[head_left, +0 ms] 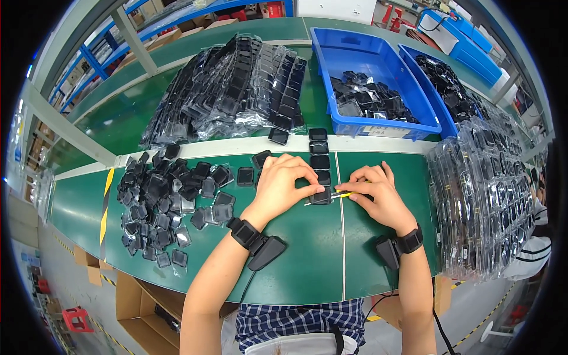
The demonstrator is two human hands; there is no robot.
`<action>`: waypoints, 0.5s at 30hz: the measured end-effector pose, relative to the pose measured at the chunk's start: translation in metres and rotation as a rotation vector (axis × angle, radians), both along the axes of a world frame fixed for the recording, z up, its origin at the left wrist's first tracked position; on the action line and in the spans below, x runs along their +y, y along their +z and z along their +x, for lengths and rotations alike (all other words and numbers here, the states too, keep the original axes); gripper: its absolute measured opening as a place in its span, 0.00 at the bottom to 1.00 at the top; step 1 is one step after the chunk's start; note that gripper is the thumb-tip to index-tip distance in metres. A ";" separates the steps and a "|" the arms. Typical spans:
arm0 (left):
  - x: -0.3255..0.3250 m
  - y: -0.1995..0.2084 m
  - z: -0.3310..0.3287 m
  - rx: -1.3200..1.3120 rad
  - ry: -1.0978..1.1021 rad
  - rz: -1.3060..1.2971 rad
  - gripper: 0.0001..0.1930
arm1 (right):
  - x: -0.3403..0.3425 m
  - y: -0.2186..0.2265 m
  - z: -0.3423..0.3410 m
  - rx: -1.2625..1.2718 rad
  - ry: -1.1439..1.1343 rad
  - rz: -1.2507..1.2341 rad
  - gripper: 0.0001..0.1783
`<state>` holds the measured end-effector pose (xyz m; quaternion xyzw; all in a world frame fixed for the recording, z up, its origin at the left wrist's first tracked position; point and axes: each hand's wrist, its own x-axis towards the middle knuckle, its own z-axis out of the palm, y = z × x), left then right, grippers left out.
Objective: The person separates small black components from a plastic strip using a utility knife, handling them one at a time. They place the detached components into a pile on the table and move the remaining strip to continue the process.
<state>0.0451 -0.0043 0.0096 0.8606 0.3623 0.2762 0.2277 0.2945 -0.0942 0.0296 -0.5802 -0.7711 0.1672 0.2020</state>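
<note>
A short column of black square pieces [319, 161] runs away from me on the green table. At its near end lies one black square piece [321, 197], and the thumb and forefinger of my left hand [283, 186] are closed together on its upper left edge. My right hand [378, 192] is closed around a slim tool with a yellow handle [345, 194]. The tool's metal tip points left and meets the right side of that near piece. Its exact kind is too small to tell. Another black square piece [245, 176] lies left of my left hand.
A loose heap of bagged black pieces [160, 201] covers the table's left side. Stacked clear trays [236, 83] stand at the back, beside a blue bin [378, 124] of pieces. More stacked trays [479, 207] rise on the right. A second blue bin [435, 97] stands behind them.
</note>
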 end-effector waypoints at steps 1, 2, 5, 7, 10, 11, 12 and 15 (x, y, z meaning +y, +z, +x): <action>0.000 0.000 0.000 -0.003 0.001 0.000 0.10 | 0.001 -0.002 -0.002 -0.002 0.000 0.026 0.18; 0.000 -0.001 -0.001 -0.008 0.000 0.004 0.10 | 0.002 -0.004 -0.004 -0.003 0.003 0.050 0.17; -0.001 -0.002 -0.001 -0.022 -0.003 0.012 0.10 | 0.006 -0.006 -0.003 0.013 0.027 0.066 0.16; -0.002 -0.004 -0.001 -0.025 -0.015 0.028 0.10 | 0.009 -0.006 0.002 0.050 0.065 0.054 0.16; -0.002 -0.006 -0.004 -0.047 -0.010 0.044 0.10 | 0.002 0.006 0.021 0.044 0.081 -0.030 0.17; -0.003 -0.006 -0.007 -0.066 -0.003 0.053 0.10 | 0.000 0.009 0.025 0.041 0.087 -0.072 0.18; -0.002 -0.007 -0.008 -0.085 -0.001 0.063 0.10 | -0.001 0.011 0.028 0.037 0.088 -0.071 0.18; 0.002 -0.010 -0.020 -0.146 0.128 0.027 0.10 | -0.005 0.013 0.032 0.092 -0.032 -0.035 0.19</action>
